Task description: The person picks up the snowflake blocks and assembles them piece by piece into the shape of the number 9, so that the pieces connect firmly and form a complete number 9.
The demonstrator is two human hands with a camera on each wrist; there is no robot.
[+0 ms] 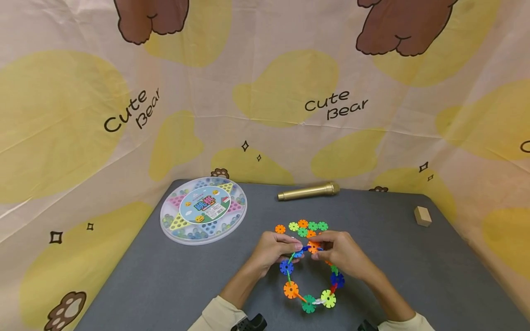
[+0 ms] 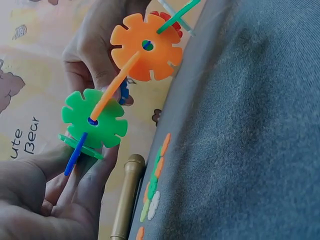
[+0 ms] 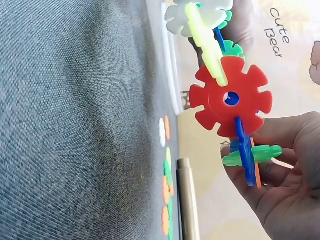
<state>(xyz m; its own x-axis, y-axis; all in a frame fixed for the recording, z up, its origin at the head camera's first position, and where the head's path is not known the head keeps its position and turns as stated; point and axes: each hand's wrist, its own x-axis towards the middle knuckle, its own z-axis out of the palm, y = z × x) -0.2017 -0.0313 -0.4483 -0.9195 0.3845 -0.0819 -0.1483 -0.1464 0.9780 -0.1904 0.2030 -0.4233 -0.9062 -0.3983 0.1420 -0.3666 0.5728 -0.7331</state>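
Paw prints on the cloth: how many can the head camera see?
3 paw prints: one lower left, one past the round board, and one beyond the table's far edge, toward the right. More may be hidden.

Both forearms (image 1: pixel 239 284) slant inward, the left grip (image 1: pixel 271 250) and right grip (image 1: pixel 342 253) pinching near each other.

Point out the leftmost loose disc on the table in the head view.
The orange disc just beyond the left hand; all the other loose discs lie farther right.
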